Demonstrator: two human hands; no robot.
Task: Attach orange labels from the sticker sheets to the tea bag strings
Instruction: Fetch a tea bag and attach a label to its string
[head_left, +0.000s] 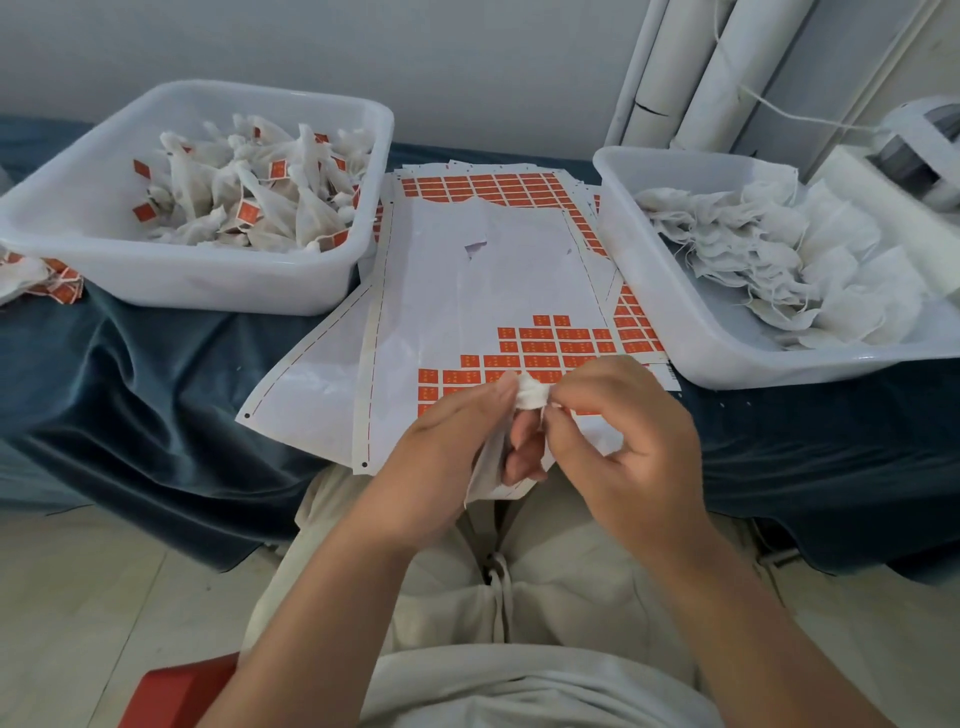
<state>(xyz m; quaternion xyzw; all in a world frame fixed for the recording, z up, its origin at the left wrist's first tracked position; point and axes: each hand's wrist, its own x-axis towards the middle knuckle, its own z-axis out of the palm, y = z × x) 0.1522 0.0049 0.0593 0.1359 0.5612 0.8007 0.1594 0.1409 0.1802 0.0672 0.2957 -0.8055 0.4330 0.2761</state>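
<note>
A white tea bag is held above the near edge of the sticker sheets. My left hand grips its body, which hangs down between my fingers. My right hand pinches the knotted top of the bag with thumb and forefinger. Rows of orange labels lie on the sheet just beyond my hands. The bag's string cannot be made out.
The left white tub holds tea bags with orange labels. The right white tub holds unlabelled tea bags. A few labelled bags lie at the far left. Dark blue cloth covers the table. White pipes stand behind.
</note>
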